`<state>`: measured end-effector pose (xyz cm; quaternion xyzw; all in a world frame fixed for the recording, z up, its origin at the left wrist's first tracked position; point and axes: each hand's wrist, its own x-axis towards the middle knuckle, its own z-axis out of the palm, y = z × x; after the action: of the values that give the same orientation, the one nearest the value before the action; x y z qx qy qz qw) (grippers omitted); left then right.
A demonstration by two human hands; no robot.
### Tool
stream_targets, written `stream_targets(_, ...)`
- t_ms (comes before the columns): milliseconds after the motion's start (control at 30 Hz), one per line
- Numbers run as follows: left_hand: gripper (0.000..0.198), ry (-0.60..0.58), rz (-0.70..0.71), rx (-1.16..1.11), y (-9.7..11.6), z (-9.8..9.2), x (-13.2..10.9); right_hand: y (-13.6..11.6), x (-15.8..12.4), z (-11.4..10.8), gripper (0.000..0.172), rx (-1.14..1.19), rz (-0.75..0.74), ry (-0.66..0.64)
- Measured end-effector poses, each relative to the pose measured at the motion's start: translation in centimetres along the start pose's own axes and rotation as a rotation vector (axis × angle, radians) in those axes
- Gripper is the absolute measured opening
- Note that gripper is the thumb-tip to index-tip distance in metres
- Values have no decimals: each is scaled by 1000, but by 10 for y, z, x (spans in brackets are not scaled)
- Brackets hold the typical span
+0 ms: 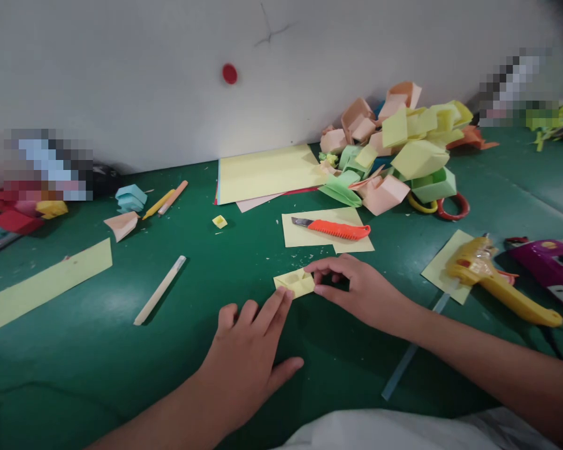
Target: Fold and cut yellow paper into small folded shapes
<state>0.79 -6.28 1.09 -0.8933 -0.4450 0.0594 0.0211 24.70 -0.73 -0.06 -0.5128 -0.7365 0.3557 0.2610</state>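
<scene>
A small piece of folded pale yellow paper (296,284) lies on the green table, its creases and raised flaps showing. My left hand (256,344) rests the tips of its index and middle fingers on the paper's near left edge, with the thumb stretched away to the side. The paper's right end is pinched between thumb and index finger of my right hand (351,284). Just beyond them, an orange utility knife (340,229) with its blade out lies on a yellow paper sheet (293,236). A tiny yellow folded paper piece (219,222) sits farther left.
At right, a yellow glue gun (492,275) with a long glue stick (403,365) lies beside a purple tool (547,262). Folded paper boxes (417,156) are heaped against the wall, near scissors (454,206). Leftward lie a rolled paper stick (159,290) and a yellow strip (47,284).
</scene>
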Motion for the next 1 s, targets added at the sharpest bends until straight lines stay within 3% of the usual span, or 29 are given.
stream_targets(467,72,9,20,-6,-2,-1,1,-2,2,3,32,-264,-46,11)
stream_targets(867,72,16,24,-2,-2,1,1,0,4,-1,38,-198,-32,-25)
stream_targets(1000,71,10,33,-6,-3,-1,1,0,3,1,25,-314,-59,35)
